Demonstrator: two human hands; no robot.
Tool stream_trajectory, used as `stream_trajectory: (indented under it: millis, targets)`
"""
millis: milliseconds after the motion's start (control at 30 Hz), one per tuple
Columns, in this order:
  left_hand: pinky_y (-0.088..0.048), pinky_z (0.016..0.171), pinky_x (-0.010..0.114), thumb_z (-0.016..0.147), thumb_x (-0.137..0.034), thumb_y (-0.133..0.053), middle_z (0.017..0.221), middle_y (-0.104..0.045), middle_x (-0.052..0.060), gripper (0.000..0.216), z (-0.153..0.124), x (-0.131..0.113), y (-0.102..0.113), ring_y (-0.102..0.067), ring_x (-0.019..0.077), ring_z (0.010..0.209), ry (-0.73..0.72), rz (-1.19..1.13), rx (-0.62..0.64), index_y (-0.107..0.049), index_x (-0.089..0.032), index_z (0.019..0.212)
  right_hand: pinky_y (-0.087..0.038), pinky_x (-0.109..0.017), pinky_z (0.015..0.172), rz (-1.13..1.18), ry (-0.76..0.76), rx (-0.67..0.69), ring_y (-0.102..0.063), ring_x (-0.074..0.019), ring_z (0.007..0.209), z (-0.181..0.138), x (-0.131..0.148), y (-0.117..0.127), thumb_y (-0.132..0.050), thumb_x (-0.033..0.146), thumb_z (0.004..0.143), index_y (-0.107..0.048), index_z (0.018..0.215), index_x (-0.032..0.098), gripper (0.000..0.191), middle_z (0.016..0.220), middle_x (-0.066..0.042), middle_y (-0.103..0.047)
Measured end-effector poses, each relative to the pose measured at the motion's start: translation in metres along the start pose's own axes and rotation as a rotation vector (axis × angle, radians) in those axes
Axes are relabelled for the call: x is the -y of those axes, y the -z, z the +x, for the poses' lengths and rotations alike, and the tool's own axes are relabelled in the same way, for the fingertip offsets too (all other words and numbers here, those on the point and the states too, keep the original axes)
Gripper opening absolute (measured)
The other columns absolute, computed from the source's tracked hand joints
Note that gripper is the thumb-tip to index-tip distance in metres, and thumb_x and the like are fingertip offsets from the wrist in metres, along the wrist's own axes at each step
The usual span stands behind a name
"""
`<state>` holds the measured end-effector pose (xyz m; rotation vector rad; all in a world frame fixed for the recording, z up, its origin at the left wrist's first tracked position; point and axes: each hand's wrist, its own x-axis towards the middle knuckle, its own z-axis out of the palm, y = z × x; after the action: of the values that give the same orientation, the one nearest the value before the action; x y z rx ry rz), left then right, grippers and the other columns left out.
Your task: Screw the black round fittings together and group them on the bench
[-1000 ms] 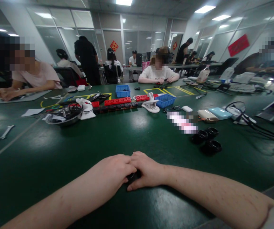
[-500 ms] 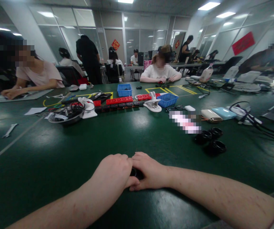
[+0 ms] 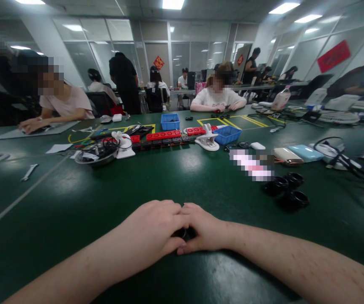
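Both hands close round a glossy black round part point(image 3: 188, 234) low over the green tabletop. My left hand point(image 3: 161, 223) curls over it from the left, its fingers meeting those of my right hand at the far side and its thumb at the near side. My right hand point(image 3: 205, 230) grips the same part from the right, thumb toward me. Only a small dark patch shows between the hands, so its full shape is hidden. To the right stand three glossy black round hollow parts point(image 3: 296, 199) in a cluster.
Farther back lie a metal bowl of small items point(image 3: 105, 162), a white clip stand point(image 3: 207, 141), red blocks in a row point(image 3: 163, 135) and a blue bin point(image 3: 228, 135). A wrench point(image 3: 29, 172) lies left; power banks and cables lie right. A person point(image 3: 218, 99) sits across the table.
The camera view has shifted, so the background sits farther right. My left hand has turned about the black part, its fingers now reaching farther over toward my right hand. My right hand keeps its grip.
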<state>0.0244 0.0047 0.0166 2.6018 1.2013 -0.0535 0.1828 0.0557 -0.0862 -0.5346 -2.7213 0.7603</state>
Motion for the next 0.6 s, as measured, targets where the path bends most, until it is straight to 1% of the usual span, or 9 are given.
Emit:
stream_trajectory:
  millis: [33, 100, 167, 233, 400, 500, 600]
  targets:
    - [-0.042, 0.078, 0.03, 0.078, -0.016, -0.063, 0.096, -0.063, -0.001, 0.023, -0.002, 0.003, 0.0, -0.057, 0.0184, 0.089, -0.041, -0.036, -0.005, -0.063, -0.026, 0.099, -0.034, -0.033, 0.081, -0.005, 0.001, 0.004, -0.051, -0.0174, 0.085, 0.0, 0.0, 0.0, -0.069, 0.044, 0.066, -0.06, 0.093, 0.019, 0.038, 0.09, -0.002, -0.06]
    - [-0.04, 0.084, 0.029, 0.079, -0.011, -0.061, 0.104, -0.062, -0.001, 0.028, -0.003, 0.006, -0.001, -0.056, 0.0173, 0.097, -0.095, -0.114, 0.026, -0.062, -0.027, 0.102, -0.034, -0.033, 0.081, -0.014, -0.006, 0.0, -0.051, -0.0173, 0.085, 0.0, 0.0, 0.0, -0.069, 0.044, 0.066, -0.06, 0.092, 0.019, 0.037, 0.09, -0.002, -0.06]
    - [-0.038, 0.089, 0.027, 0.079, -0.006, -0.057, 0.11, -0.061, 0.0, 0.032, -0.002, 0.007, -0.003, -0.054, 0.0165, 0.102, -0.123, -0.18, 0.061, -0.063, -0.026, 0.104, -0.034, -0.033, 0.081, -0.02, -0.019, -0.004, -0.051, -0.0173, 0.084, 0.0, 0.001, 0.0, -0.07, 0.042, 0.065, -0.06, 0.092, 0.018, 0.038, 0.091, -0.002, -0.06]
    - [-0.039, 0.088, 0.026, 0.08, -0.003, -0.055, 0.112, -0.061, 0.001, 0.032, 0.001, 0.006, -0.005, -0.055, 0.0163, 0.102, -0.122, -0.209, 0.075, -0.064, -0.024, 0.103, -0.034, -0.033, 0.081, -0.023, -0.022, 0.0, -0.051, -0.0174, 0.084, 0.0, 0.001, 0.0, -0.071, 0.041, 0.065, -0.06, 0.092, 0.018, 0.037, 0.09, -0.002, -0.06]
    - [-0.042, 0.084, 0.029, 0.079, -0.002, -0.056, 0.106, -0.063, 0.005, 0.029, 0.009, -0.001, -0.007, -0.056, 0.0191, 0.097, -0.023, -0.144, 0.115, -0.066, -0.019, 0.1, -0.033, -0.034, 0.083, -0.022, -0.017, 0.012, -0.052, -0.0179, 0.086, 0.0, 0.002, 0.001, -0.071, 0.039, 0.065, -0.061, 0.088, 0.019, 0.032, 0.09, -0.002, -0.06]
    - [-0.044, 0.079, 0.029, 0.079, -0.004, -0.057, 0.101, -0.063, 0.005, 0.025, 0.012, -0.004, -0.007, -0.057, 0.0196, 0.092, 0.043, -0.09, 0.143, -0.066, -0.018, 0.098, -0.033, -0.034, 0.084, -0.02, -0.03, 0.01, -0.052, -0.0181, 0.087, -0.001, 0.003, 0.002, -0.071, 0.038, 0.065, -0.061, 0.087, 0.019, 0.031, 0.091, -0.002, -0.06]
    - [-0.045, 0.074, 0.029, 0.078, -0.008, -0.06, 0.093, -0.063, 0.005, 0.02, 0.015, -0.006, -0.009, -0.058, 0.0203, 0.086, 0.106, -0.028, 0.145, -0.065, -0.017, 0.095, -0.034, -0.034, 0.083, -0.015, -0.041, 0.006, -0.052, -0.0181, 0.086, -0.001, 0.004, 0.002, -0.072, 0.039, 0.064, -0.061, 0.088, 0.019, 0.033, 0.09, -0.002, -0.061]
